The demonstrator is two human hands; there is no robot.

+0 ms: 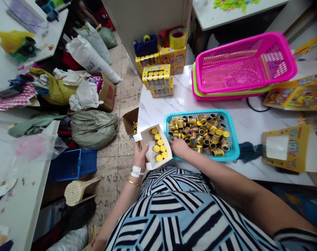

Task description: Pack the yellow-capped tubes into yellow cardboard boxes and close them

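Note:
My left hand [140,157] grips a small open cardboard box [151,161], thumb on its near side. Inside the box, several small cylindrical tubs with yellow lids [160,142] stand upright. My right hand [179,147] is at the left end of a teal plastic basket [236,146], its fingers curled down among the contents. What those fingers hold, if anything, is hidden. Loose tubs with yellow printed labels [200,130] fill the basket, lying in all directions; some show yellow lids, others dark ends.
Packed yellow boxes [156,77] are stacked at the table's back left, with a tape roll [178,37] on top. Pink baskets [242,62] stand behind the teal one. Flat printed cartons [286,148] lie right. Left of the table, a carton [130,122], sacks and a stool [76,191] occupy the floor.

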